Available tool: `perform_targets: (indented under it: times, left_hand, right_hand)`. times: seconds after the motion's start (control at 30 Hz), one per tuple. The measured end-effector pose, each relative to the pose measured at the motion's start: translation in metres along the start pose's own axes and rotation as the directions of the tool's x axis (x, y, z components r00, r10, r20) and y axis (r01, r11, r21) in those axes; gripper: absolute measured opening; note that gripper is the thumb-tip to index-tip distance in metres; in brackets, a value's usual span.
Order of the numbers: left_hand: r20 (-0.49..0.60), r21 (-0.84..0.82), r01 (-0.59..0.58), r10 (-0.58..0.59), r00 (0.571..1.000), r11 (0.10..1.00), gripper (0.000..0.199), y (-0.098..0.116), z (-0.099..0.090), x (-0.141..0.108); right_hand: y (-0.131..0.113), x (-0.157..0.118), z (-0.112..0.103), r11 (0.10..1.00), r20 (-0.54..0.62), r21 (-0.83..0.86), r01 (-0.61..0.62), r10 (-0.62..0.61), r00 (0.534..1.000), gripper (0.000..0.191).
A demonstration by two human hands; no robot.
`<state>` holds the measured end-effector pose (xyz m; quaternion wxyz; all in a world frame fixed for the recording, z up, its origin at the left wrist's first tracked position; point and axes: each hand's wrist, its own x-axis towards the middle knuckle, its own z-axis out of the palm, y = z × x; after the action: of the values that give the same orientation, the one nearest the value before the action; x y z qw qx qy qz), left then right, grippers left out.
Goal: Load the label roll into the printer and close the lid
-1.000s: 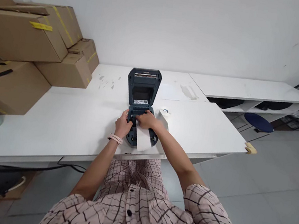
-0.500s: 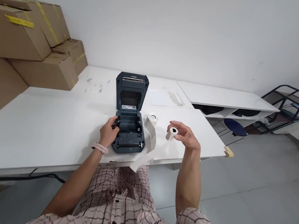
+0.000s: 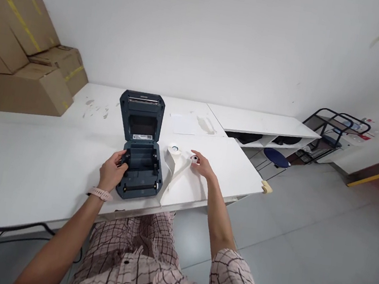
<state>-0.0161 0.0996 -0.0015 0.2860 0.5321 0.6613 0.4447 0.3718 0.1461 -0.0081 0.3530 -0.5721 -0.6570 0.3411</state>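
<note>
A dark label printer stands on the white table with its lid raised and its roll bay exposed. My left hand grips the printer's left side wall, the thumb reaching inside the bay. To the printer's right, my right hand has its fingers curled around a small white paper roll, whose dark core faces up. Between printer and right hand sits a second label roll, its loose paper strip trailing to the table's front edge.
Cardboard boxes are stacked at the left. A sheet of paper lies behind the rolls. Beyond the table's right end are a low shelf unit, a blue stool and a black trolley. A padded corner guard covers the table corner.
My right hand has brought the small roll nearer to the other roll and lower, toward the tabletop. My left hand keeps its grip on the printer. The view has turned right.
</note>
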Motion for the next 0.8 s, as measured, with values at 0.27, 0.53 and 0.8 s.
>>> perform_targets:
  times: [0.27,0.53,0.8]
  left_hand:
    - [-0.011,-0.031,-0.017,0.016,1.000,0.999,0.056,-0.002,0.002,0.001]
    - [-0.023,-0.005,0.017,-0.017,1.000,1.000,0.068,0.011,-0.001,-0.005]
    - [0.006,0.012,0.014,-0.014,1.000,1.000,0.061,0.013,-0.002,-0.007]
  right_hand:
    - [-0.039,0.015,-0.018,0.985,0.027,0.137,0.104,-0.108,0.994,0.079]
    - [-0.079,0.075,0.026,0.999,0.381,0.026,0.031,-0.038,0.924,0.093]
    - [-0.068,0.071,0.032,0.995,0.331,-0.099,-0.017,0.049,0.942,0.103]
